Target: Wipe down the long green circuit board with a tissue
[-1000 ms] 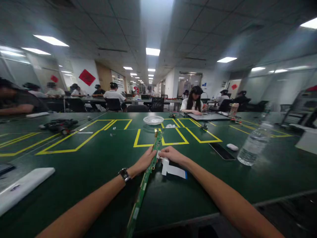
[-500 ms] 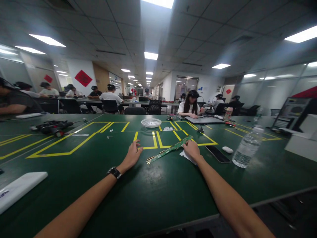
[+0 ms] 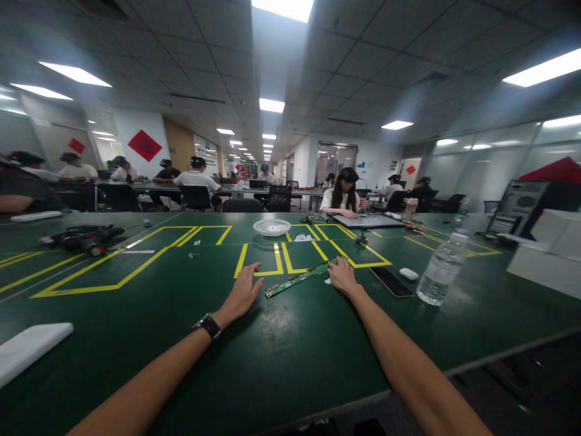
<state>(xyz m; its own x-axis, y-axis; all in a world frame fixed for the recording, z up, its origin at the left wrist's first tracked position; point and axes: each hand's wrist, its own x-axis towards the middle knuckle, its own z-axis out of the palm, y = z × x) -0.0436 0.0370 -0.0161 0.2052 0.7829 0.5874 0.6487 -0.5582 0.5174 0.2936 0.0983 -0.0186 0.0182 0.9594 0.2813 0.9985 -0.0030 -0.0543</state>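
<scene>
A long narrow green circuit board (image 3: 297, 280) lies flat on the green table (image 3: 281, 351), slanting from near-left to far-right. My right hand (image 3: 342, 277) rests on its far right end, fingers bent down over the board and a scrap of white ribbon (image 3: 327, 281) beside it. My left hand (image 3: 242, 293) lies flat on the table just left of the board's near end, fingers stretched out and holding nothing. A dark watch (image 3: 209, 325) sits on that wrist.
Yellow tape boxes (image 3: 290, 257) mark the table. Beyond stand a clear plastic dish (image 3: 271, 227), a black phone (image 3: 390, 281), a white small case (image 3: 408, 274), a water bottle (image 3: 441, 269). A white slab (image 3: 27, 351) lies near left, dark tools (image 3: 79, 237) far left, white boxes (image 3: 551, 254) right. Other people sit at far tables.
The board went from held lengthwise between both hands to lying across the table. My left hand let go and flattened on the table; my right hand stays on the board's right end.
</scene>
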